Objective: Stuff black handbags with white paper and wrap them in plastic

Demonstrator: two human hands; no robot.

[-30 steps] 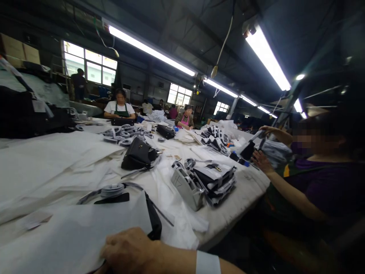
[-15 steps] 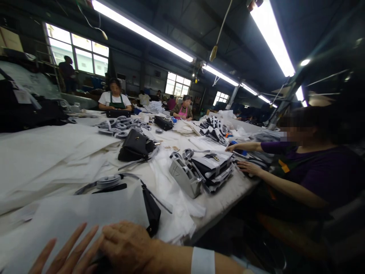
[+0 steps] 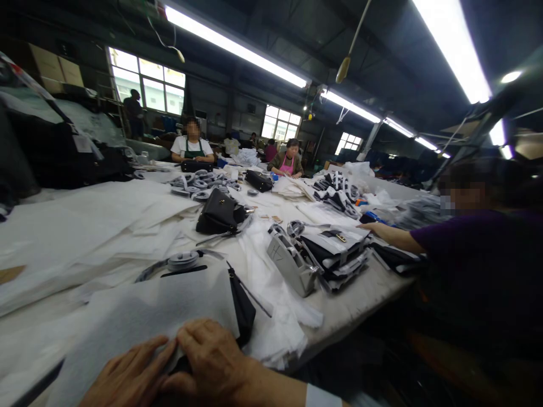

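A thin white sheet of paper (image 3: 156,305) covers most of a black handbag (image 3: 244,314), whose side and zip end show at the sheet's right edge. My left hand (image 3: 131,370) lies on the sheet with its fingers stretched out and close together. Beside it, my right hand (image 3: 216,356) has its fingers bent over the sheet's near edge, with the thumb underneath; a dark part of the bag shows between the hands. Just beyond the sheet lies a wrapped strap coil (image 3: 184,260).
Further off stand a black handbag (image 3: 220,212), a grey bag (image 3: 291,265) and stacked wrapped bags (image 3: 335,249). Paper sheets (image 3: 85,226) spread over the left of the table. A co-worker in a purple sleeve (image 3: 436,229) reaches in from the right; others sit across the table.
My left hand's fingers, spread and raised before, are now together and down on the sheet. The view has swung left. The purple-sleeved co-worker has shifted, with one hand now visible.
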